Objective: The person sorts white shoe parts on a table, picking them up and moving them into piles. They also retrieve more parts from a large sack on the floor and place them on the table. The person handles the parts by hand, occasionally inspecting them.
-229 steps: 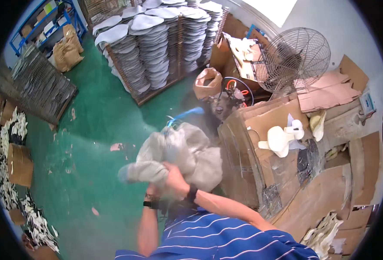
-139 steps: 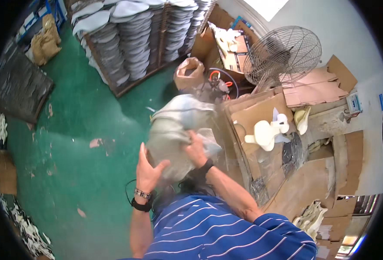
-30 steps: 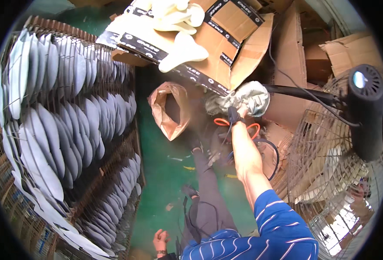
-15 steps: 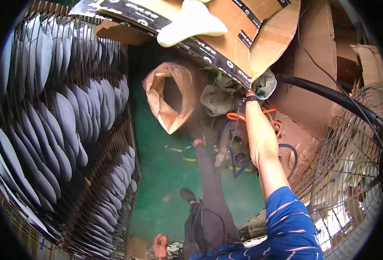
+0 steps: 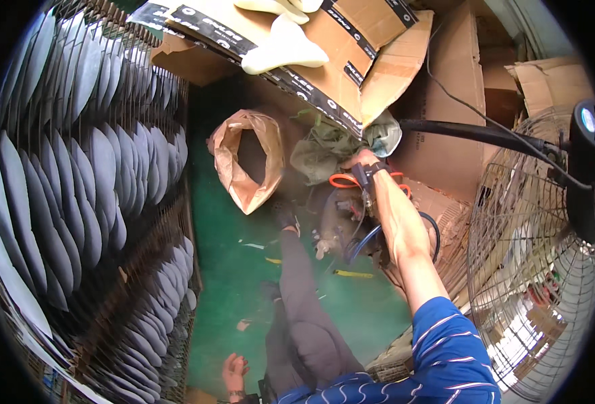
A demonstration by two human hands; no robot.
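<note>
My right arm in a blue striped sleeve stretches forward, and my right hand [image 5: 363,159] is below the near corner of a cardboard-covered surface [image 5: 341,77]. Its fingers look curled against a crumpled grey-green cloth [image 5: 313,156]; what they grip, if anything, is too small to make out. An orange coiled hose [image 5: 342,182] and a dark blue hose [image 5: 363,246] run beside the wrist. Low on the left, my left hand [image 5: 235,372] hangs with fingers loosely apart and nothing in it. White saddle-shaped pieces [image 5: 286,48] lie on the cardboard.
An open brown paper sack [image 5: 225,158] stands on the green floor [image 5: 227,303]. Racks of grey saddle-shaped pieces [image 5: 61,195] line the left. At right are a wire-caged fan [image 5: 513,269], a black pole [image 5: 473,131] and leaning cardboard sheets [image 5: 439,101]. Yellow scraps [image 5: 353,274] lie on the floor.
My right hand has come back from under the cardboard corner and shows more fully. The view has shifted, bringing more of the fan into sight. My left hand remains low and empty.
</note>
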